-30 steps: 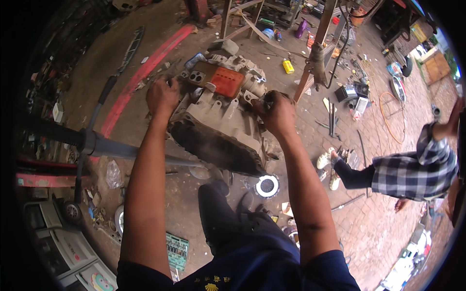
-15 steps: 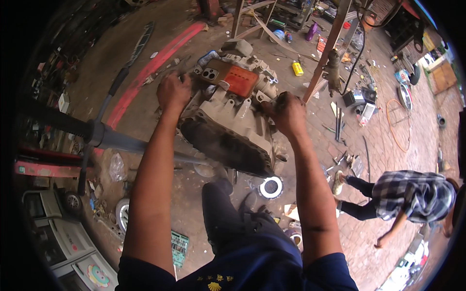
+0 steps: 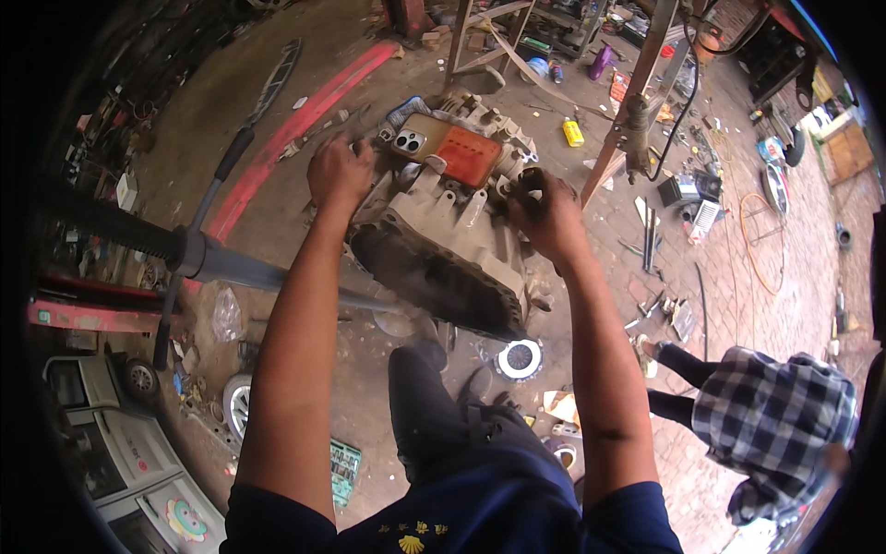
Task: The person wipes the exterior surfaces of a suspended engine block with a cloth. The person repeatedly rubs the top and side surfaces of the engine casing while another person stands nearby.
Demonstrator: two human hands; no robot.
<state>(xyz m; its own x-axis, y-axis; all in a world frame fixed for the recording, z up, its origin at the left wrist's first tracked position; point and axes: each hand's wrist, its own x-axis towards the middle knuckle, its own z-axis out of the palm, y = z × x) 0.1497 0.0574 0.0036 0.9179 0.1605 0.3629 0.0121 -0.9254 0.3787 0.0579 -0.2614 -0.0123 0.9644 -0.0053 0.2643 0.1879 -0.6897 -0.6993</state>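
A dirty metal gearbox (image 3: 457,234) is in front of me, its wide, dark open side turned toward me. My left hand (image 3: 341,171) is closed at its left edge, with the fingers curled. On the far right side, my right hand (image 3: 546,214) has its fingers bent round a part of the housing; the fingertips are dark and partly hidden. A phone (image 3: 448,149) in an orange-red case lies flat on top of the gearbox, between my two hands.
A grey jack post (image 3: 221,262) with a long handle stands left. A rusty metal post (image 3: 614,138) rises at right. Tools and a round clutch part (image 3: 518,360) lie on the floor. A person in a checked shirt (image 3: 775,411) bends at lower right; a van (image 3: 138,452) is lower left.
My right hand's fingers have shifted and show more of their curl. The person in the checked shirt has bent lower and turned. The gearbox and phone keep their places relative to each other.
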